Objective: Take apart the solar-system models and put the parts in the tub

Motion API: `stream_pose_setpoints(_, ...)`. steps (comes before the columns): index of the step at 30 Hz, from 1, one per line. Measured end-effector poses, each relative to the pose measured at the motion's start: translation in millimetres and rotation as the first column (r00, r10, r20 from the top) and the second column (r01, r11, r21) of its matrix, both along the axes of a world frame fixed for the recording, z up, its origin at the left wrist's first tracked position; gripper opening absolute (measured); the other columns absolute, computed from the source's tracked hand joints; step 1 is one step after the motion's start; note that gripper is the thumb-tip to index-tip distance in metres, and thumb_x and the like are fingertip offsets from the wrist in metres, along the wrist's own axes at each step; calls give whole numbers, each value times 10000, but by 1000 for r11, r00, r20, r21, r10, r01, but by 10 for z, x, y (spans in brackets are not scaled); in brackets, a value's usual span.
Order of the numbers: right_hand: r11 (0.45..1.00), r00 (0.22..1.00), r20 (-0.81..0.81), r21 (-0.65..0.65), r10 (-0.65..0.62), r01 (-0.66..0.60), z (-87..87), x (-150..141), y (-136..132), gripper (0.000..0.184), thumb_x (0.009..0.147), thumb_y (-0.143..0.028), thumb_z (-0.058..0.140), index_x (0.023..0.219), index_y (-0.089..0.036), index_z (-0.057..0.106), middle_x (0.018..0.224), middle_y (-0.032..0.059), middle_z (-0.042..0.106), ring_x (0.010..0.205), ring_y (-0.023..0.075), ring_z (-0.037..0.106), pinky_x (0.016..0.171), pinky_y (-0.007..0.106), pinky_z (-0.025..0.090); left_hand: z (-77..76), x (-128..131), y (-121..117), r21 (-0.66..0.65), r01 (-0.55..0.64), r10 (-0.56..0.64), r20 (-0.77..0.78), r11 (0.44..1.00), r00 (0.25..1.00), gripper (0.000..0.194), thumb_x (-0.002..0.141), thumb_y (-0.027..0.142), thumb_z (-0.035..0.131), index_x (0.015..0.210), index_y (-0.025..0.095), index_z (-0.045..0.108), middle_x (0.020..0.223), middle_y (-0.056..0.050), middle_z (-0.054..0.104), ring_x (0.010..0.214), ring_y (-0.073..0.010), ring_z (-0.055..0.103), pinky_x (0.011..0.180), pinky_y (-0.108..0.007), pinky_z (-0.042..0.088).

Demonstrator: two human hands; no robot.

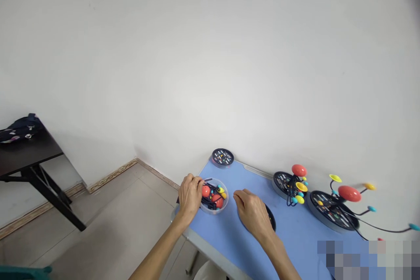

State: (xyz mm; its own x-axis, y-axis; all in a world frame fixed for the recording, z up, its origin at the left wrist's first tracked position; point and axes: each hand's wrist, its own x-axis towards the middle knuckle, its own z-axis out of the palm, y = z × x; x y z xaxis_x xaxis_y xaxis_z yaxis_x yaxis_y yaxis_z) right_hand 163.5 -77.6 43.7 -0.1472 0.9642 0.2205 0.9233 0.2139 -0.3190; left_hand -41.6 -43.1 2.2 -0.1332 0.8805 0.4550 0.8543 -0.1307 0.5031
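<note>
The left grip hides part of the clear bowl, whose jumbled pieces cannot be told apart, and the right grip covers most of a black disc. A mosaic blur masks the lower right corner. The bag, a teal cloth and a white object are cut off by the edges. The markings on the discs are too small to read.

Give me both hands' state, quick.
Left hand: curled at the clear plastic bowl rim; cannot tell if holding anything.
Right hand: half-curled at a black round base; cannot tell if gripping it.
</note>
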Motion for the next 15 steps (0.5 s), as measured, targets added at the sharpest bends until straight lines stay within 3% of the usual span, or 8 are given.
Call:
stream_pose_setpoints(5,999,997,-62,25,47,-45,-134,72,-214,362,980,-222,373,799,-188,685,753,45,630,660,149,562,576,261,247,26,-21,-2,-150,-11,-24,-226,989,974,244,936,234,506,885,211,744,897,-69,638,884,-216,605,791,-311,434)
stream_pose_setpoints(11,998,990,-124,22,63,-61,-208,111,-397,369,994,-245,359,840,-185,688,780,51,630,681,157,576,589,256,277,129,68,-106,-128,21,-52,-247,992,968,296,973,265,448,967,227,742,908,-62,659,911,-215,613,795,-307,436)
stream_pose_setpoints(15,998,987,-144,8,69,-69,-269,47,-562,342,987,-222,382,841,-190,690,771,46,636,673,152,583,605,249,304,151,218,-72,-163,50,-104,-346,985,932,275,961,247,473,945,197,744,956,-89,677,937,-231,621,833,-324,432)
